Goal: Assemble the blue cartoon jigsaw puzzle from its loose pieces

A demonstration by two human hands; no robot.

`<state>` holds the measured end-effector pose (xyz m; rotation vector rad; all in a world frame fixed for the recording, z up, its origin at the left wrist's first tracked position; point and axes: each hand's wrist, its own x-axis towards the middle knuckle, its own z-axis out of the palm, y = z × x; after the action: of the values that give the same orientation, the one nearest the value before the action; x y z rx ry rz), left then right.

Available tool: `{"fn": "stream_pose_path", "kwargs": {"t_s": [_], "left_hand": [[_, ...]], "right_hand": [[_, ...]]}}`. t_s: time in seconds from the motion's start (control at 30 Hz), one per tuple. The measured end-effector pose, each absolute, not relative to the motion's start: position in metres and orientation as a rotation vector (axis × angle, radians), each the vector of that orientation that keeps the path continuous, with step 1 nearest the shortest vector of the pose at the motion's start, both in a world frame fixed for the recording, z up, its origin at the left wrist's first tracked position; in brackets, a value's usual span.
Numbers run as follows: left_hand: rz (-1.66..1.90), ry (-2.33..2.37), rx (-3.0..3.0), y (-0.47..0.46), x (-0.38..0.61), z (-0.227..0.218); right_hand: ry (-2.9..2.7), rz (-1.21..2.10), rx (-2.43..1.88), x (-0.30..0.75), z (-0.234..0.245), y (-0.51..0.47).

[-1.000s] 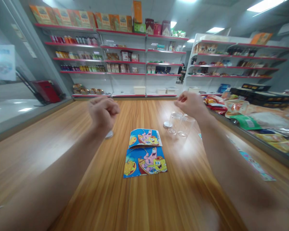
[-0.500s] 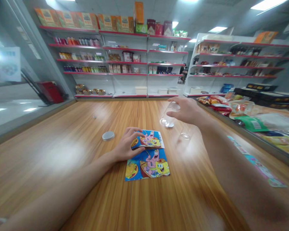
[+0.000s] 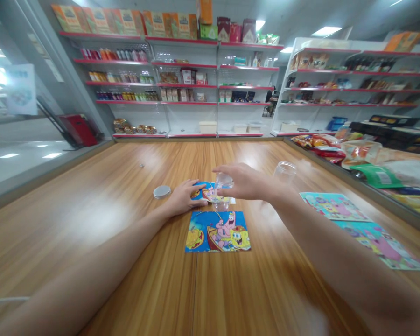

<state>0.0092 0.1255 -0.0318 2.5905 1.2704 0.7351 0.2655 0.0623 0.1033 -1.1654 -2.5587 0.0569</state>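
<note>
My right hand [image 3: 243, 182] is closed around a clear jar [image 3: 221, 203], which is upright at the right part of the far cartoon card [image 3: 207, 192]. Whether the jar touches the card I cannot tell. My left hand [image 3: 185, 199] rests on that card's left side, fingers spread. Closer to me a second cartoon card [image 3: 217, 232] lies flat, blue with yellow and pink figures. Left of my left hand is a round silver lid [image 3: 161, 191]. Another clear jar [image 3: 285, 171] stands beyond my right forearm, partly hidden by it.
Two more cartoon cards [image 3: 338, 206] lie at the right, partly under my forearm in view. Packaged snacks [image 3: 374, 175] fill a bin past the table's right edge. Stocked shelves [image 3: 182, 65] line the back. A tiny object [image 3: 141, 165] lies far left on the wooden table [image 3: 133, 280].
My right hand has brought the clear jar left and nearer, to the far card. The far card now lies flatter and apart from the near one. My left hand stays on it.
</note>
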Motion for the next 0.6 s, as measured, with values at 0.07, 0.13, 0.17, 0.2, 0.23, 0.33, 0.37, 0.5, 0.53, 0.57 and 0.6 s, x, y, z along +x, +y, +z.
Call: {"fn": "stream_pose_path", "kwargs": {"t_s": [0.07,0.13,0.17,0.2,0.23,0.33,0.37,0.5,0.53,0.57,0.6], "left_hand": [[0.759,1.284,2.594,0.125,0.009,-0.033],[0.799,1.281,2.606,0.122,0.011,-0.034],[0.818,1.269,2.616,0.121,0.012,-0.034],[0.836,1.249,2.63,0.12,0.013,-0.034],[0.854,1.221,2.647,0.118,0.014,-0.034],[0.944,1.124,2.691,0.113,0.017,-0.029],[0.993,1.097,2.699,0.111,0.018,-0.027],[1.188,0.965,2.712,0.096,0.023,-0.017],[1.188,0.899,2.731,0.091,0.025,-0.014],[1.169,0.82,2.758,0.086,0.026,-0.012],[1.127,0.722,2.793,0.081,0.028,-0.011]], "right_hand": [[-2.523,0.014,-1.159,0.266,0.1,0.065],[-2.478,-0.042,-1.165,0.267,0.098,0.069],[-2.451,-0.074,-1.183,0.268,0.098,0.07],[-2.424,-0.106,-1.211,0.27,0.097,0.071],[-2.401,-0.136,-1.247,0.271,0.097,0.073],[-2.413,-0.179,-1.326,0.276,0.099,0.075],[-2.444,-0.168,-1.327,0.278,0.099,0.076],[-2.55,-0.069,-1.29,0.283,0.101,0.075],[-2.564,-0.054,-1.286,0.283,0.101,0.074],[-2.574,-0.044,-1.285,0.283,0.101,0.073],[-2.582,-0.037,-1.284,0.283,0.101,0.073]]}}
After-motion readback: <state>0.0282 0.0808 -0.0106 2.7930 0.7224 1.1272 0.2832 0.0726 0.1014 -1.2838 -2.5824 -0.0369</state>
